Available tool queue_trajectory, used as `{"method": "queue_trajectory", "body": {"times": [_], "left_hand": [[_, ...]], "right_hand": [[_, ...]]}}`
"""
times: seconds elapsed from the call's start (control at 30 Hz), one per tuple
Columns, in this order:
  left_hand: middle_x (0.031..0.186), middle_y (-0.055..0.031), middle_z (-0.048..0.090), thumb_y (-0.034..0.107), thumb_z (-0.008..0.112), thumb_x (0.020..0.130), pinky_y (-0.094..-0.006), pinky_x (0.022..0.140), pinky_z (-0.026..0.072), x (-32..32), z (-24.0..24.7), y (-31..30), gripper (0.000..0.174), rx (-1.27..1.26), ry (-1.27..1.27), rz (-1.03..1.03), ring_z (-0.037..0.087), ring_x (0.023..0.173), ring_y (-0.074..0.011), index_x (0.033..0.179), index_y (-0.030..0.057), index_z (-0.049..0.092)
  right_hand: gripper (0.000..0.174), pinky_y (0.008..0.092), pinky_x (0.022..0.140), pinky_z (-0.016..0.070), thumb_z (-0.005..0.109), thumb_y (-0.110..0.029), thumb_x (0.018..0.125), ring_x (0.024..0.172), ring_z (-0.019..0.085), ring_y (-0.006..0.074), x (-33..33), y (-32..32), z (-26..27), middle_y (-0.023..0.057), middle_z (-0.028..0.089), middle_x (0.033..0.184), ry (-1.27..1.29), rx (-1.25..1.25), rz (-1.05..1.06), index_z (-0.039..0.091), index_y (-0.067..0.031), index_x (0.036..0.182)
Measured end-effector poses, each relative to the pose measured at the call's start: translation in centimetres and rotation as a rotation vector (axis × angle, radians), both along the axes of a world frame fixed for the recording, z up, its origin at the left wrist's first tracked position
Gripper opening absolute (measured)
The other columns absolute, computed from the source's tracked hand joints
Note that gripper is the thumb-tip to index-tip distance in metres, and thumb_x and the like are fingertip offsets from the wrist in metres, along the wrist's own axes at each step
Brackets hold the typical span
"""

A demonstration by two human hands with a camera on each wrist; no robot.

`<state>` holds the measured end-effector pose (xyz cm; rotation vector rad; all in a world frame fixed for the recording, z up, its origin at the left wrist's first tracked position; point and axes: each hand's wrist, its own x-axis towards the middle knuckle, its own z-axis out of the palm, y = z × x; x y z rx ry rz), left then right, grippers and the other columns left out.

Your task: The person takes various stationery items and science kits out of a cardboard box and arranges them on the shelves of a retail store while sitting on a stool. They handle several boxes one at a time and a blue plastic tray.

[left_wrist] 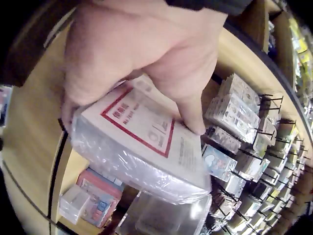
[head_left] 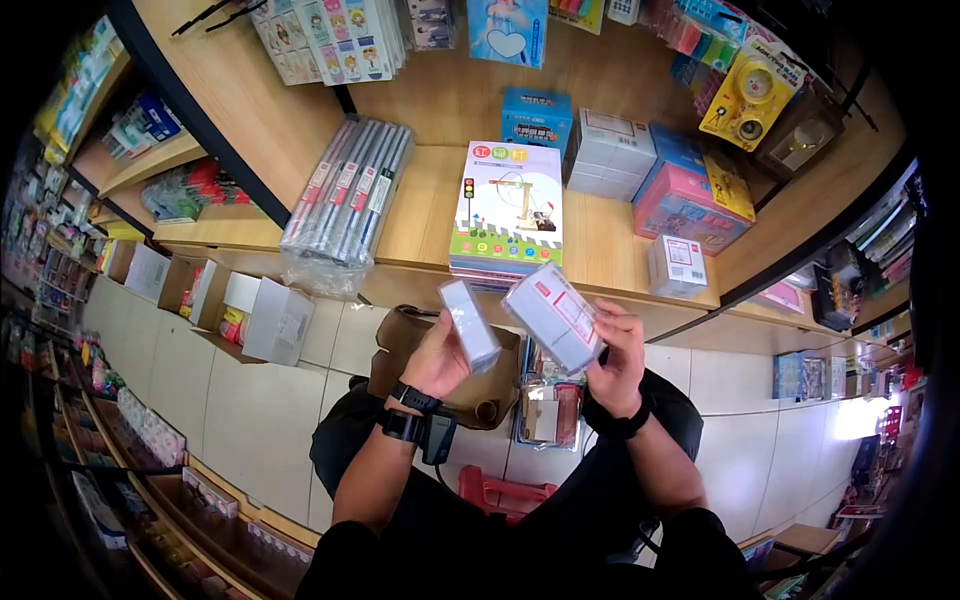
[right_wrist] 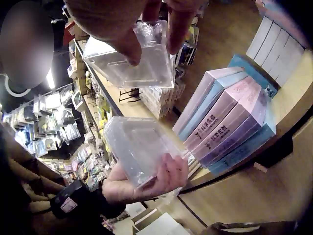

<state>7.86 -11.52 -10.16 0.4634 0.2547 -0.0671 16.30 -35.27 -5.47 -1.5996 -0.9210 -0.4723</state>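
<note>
My left hand (head_left: 437, 362) grips a clear plastic box of note paper (head_left: 468, 325), tilted on edge. In the left wrist view, that box (left_wrist: 142, 132) shows a white sheet with a red frame under shiny wrap, thumb and fingers at its edges. Close to its right, my right hand (head_left: 618, 365) holds another clear box of note paper (head_left: 553, 318), its white label with red lines facing up. Seen from the right wrist, the right hand's box (right_wrist: 132, 68) hangs above the left hand's box (right_wrist: 142, 142), a gap between them.
On the wooden shelf ahead stand long wrapped packs (head_left: 345, 195), a stack of craft kits (head_left: 508, 205), white boxes (head_left: 610, 150), one small white box (head_left: 678, 265) and a pink box (head_left: 690, 208). Below the hands an open carton (head_left: 400, 370) sits on the tiled floor beside packaged goods (head_left: 548, 412).
</note>
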Motion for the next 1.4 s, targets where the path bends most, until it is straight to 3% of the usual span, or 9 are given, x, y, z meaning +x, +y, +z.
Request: {"method": "queue_trajectory", "body": {"times": [0.07,0.13,0.27,0.37,0.53,0.63,0.83,1.17,1.4], "left_hand": [[0.120,-0.0109,0.052,0.047,0.043,0.090,-0.0450,0.096,0.0398,0.4,1.1,-0.2,0.056,0.021,0.018,0.106,0.052,0.110,-0.0266,0.128,0.0065,0.038],[0.121,-0.0136,0.052,0.028,0.051,0.089,-0.0407,0.097,0.0404,0.3,3.0,-0.1,0.043,-0.004,0.009,0.121,0.052,0.112,-0.0247,0.122,0.0014,0.042],[0.119,-0.0157,0.052,0.013,0.047,0.086,-0.0415,0.097,0.0400,-0.5,4.6,-0.4,0.039,0.023,0.027,0.093,0.052,0.111,-0.0261,0.122,-0.0002,0.042],[0.117,-0.0153,0.053,0.014,0.048,0.085,-0.0423,0.097,0.0404,-1.1,4.8,-0.9,0.039,0.048,-0.016,0.109,0.052,0.110,-0.0269,0.120,-0.0013,0.042],[0.119,-0.0119,0.050,0.003,0.048,0.087,-0.0395,0.099,0.0378,-1.2,5.6,-2.2,0.027,0.036,-0.115,0.239,0.048,0.113,-0.0220,0.113,0.0030,0.041],[0.123,-0.0118,0.047,0.010,0.048,0.089,-0.0408,0.100,0.0352,-0.9,4.4,-2.8,0.029,0.137,-0.144,0.346,0.045,0.117,-0.0235,0.116,0.0034,0.041],[0.123,-0.0108,0.046,0.010,0.047,0.089,-0.0411,0.100,0.0343,-0.7,4.3,-3.1,0.026,0.116,-0.130,0.419,0.044,0.117,-0.0233,0.115,0.0050,0.041],[0.122,-0.0100,0.049,0.012,0.047,0.090,-0.0389,0.097,0.0397,-0.7,3.9,-2.6,0.033,-0.052,-0.101,0.369,0.048,0.113,-0.0215,0.122,0.0052,0.040],[0.122,-0.0093,0.049,0.014,0.052,0.089,-0.0388,0.095,0.0422,-0.9,3.4,-2.7,0.041,-0.030,-0.107,0.341,0.049,0.113,-0.0214,0.126,0.0066,0.037]], "right_hand": [[0.038,0.0424,0.087,0.0446,0.064,0.006,0.065,0.106,0.052,0.0372,0.3,0.0,-0.2,0.0134,0.052,0.100,0.019,0.030,-0.006,0.055,-0.0044,0.101],[0.038,0.0420,0.087,0.0446,0.061,0.007,0.065,0.106,0.052,0.0362,0.4,0.2,0.0,0.0136,0.052,0.100,0.019,0.075,-0.020,0.054,-0.0034,0.101],[0.039,0.0419,0.088,0.0442,0.065,0.005,0.065,0.105,0.052,0.0358,0.4,0.5,-0.4,0.0137,0.052,0.099,0.072,0.119,-0.038,0.055,-0.0034,0.101],[0.039,0.0414,0.085,0.0450,0.069,0.003,0.064,0.103,0.053,0.0352,0.2,0.6,-0.1,0.0126,0.052,0.098,0.026,0.059,-0.071,0.056,-0.0045,0.100],[0.040,0.0391,0.080,0.0459,0.073,0.000,0.061,0.098,0.052,0.0328,-1.1,1.1,0.8,0.0100,0.052,0.096,-0.160,-0.132,-0.161,0.060,-0.0086,0.098],[0.039,0.0374,0.076,0.0462,0.076,-0.001,0.059,0.096,0.052,0.0310,-1.7,1.9,0.4,0.0079,0.052,0.093,-0.206,-0.172,-0.195,0.064,-0.0120,0.094],[0.036,0.0358,0.070,0.0464,0.077,-0.002,0.058,0.091,0.053,0.0277,-2.6,3.2,1.1,0.0048,0.053,0.089,-0.306,-0.307,-0.203,0.067,-0.0160,0.090],[0.034,0.0393,0.081,0.0449,0.071,-0.001,0.058,0.099,0.050,0.0319,-2.6,4.1,0.7,0.0108,0.049,0.111,-0.305,-0.424,-0.132,0.066,-0.0142,0.089],[0.034,0.0394,0.082,0.0457,0.070,-0.002,0.058,0.099,0.050,0.0317,-3.1,4.4,0.4,0.0107,0.048,0.112,-0.331,-0.404,-0.113,0.066,-0.0148,0.089]]}}
